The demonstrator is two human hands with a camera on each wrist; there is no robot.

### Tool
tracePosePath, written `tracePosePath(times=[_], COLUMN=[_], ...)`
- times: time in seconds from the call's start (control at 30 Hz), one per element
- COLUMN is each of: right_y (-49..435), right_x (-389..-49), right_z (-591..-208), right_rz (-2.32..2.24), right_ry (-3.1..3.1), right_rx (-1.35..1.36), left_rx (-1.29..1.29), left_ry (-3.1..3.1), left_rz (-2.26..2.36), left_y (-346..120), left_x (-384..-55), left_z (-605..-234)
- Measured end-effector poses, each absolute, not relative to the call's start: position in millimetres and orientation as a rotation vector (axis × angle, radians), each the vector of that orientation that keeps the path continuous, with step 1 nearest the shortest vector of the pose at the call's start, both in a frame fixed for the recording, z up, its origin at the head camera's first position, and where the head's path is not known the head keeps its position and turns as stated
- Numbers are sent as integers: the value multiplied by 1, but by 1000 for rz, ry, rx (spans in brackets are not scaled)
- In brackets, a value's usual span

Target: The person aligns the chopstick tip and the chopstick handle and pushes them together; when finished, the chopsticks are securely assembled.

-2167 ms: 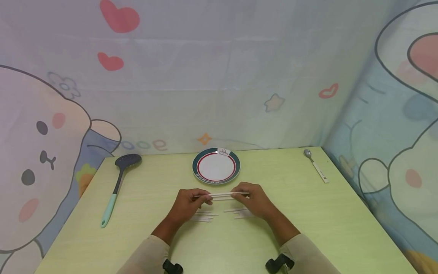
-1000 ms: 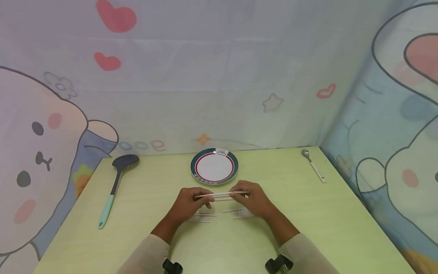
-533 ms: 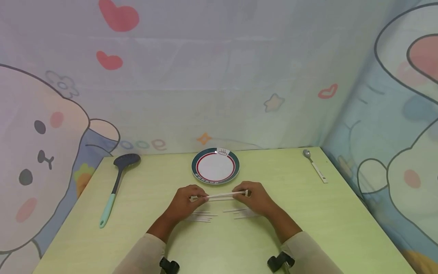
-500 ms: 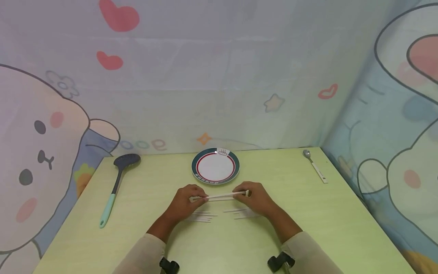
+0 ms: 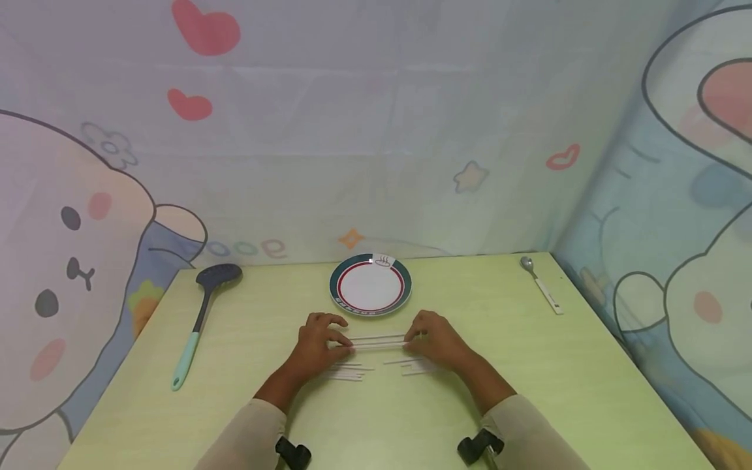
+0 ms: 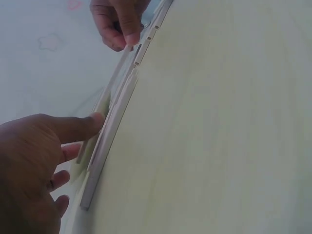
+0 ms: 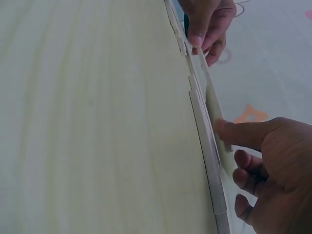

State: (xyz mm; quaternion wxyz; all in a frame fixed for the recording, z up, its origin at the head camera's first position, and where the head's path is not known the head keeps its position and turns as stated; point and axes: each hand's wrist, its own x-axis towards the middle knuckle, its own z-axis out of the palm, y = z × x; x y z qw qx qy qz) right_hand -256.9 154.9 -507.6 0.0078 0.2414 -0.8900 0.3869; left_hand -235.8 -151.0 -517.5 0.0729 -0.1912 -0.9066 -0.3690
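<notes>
A thin white stick point(image 5: 378, 347) spans between my two hands in the head view. My left hand point(image 5: 317, 343) pinches its left end, and my right hand point(image 5: 437, 341) pinches the other. Just beyond it lies a second thin stick point(image 5: 378, 337), parallel to the first. Nearer to me, several white sticks point(image 5: 348, 375) lie with their left ends hidden under my left hand, and more sticks point(image 5: 416, 367) lie partly behind the right one. In the right wrist view, my thumb presses against the held stick point(image 7: 206, 73) above the square-ended sticks point(image 7: 207, 146).
A round plate point(image 5: 372, 287) with a dark green rim stands behind my hands. At the left lies a black skimmer point(image 5: 205, 307) with a mint handle. A small spoon point(image 5: 543, 287) with a white handle rests at the right of the pale yellow table point(image 5: 388, 418).
Both hands have brought the held stick lower and nearer to me, so the other stick now shows beyond it. The left hand's fingers have spread. Plate, skimmer and spoon stay in place.
</notes>
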Motion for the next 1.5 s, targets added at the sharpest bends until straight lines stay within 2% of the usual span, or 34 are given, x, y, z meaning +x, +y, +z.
tracePosePath(times=[0.43,0.9,1.07,1.2,1.5], right_y=[152,153,155,153,138], right_x=[-259,-257,-254,-249,-245], right_z=[-509,-510,-505,-501,-503], right_rz=[1015,1034,1149,1245,1149], right_ry=[-2880,-2823,-2819,-2838,-2862], right_rx=[574,502,568,724,920], left_rx=[-527,-447,-535,-608,-635], left_ry=[-2735,-2716,-2715,-2759,-2842], left_rz=[-1127,-1077,-1105,-1027,-989], left_y=[-146,-147,-152,-155,-154], left_x=[-239,-242,-233,-227,-225], left_z=[-519,-524,-514,-509,-509])
